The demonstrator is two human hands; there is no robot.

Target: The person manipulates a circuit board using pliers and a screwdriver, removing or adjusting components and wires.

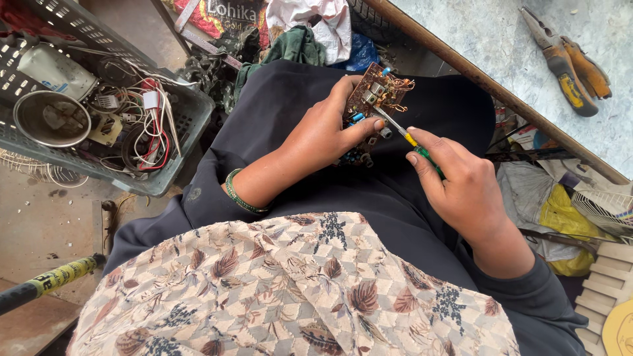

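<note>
Screwdriver [402, 135] shaft runs from the right hand [461, 188] toward ten o'clock, its tip touching the brown circuit board [376, 99]. Right fingers are closed around the green-and-yellow handle. Left hand [316, 135] clasps the board from nine o'clock, thumb pressed on its lower edge, over the lap. Left hand sits nearer the board.

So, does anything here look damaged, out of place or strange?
Nothing is clearly broken. The circuit board in the left hand rests on the lap, not on a bench, while the right hand holds a screwdriver to it. The grey crate holds tangled wires and loose parts.
</note>
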